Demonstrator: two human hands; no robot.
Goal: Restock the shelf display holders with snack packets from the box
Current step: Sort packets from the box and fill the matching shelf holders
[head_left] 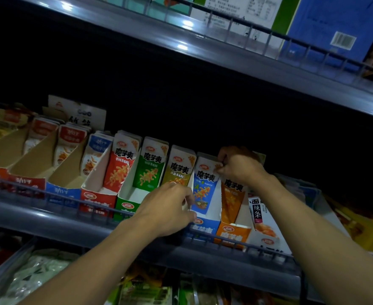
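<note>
A row of cardboard display holders stands on the middle shelf, holding upright snack packets: red point(120, 164), green point(151, 166), yellow point(180, 168), blue point(205, 183) and orange point(232, 197). My right hand point(238, 166) pinches the top right corner of the blue packets in the blue holder point(203, 226). My left hand point(168, 210) curls round the lower left edge of the same blue packets, at the holder's front. The supply box is out of view.
A wire rail point(49, 194) runs along the shelf's front edge. Half-filled brown holders point(38, 159) stand at the left, white packets point(262, 219) at the right. The shelf above point(225, 49) carries large boxes. The shelf below holds more bagged goods point(33, 271).
</note>
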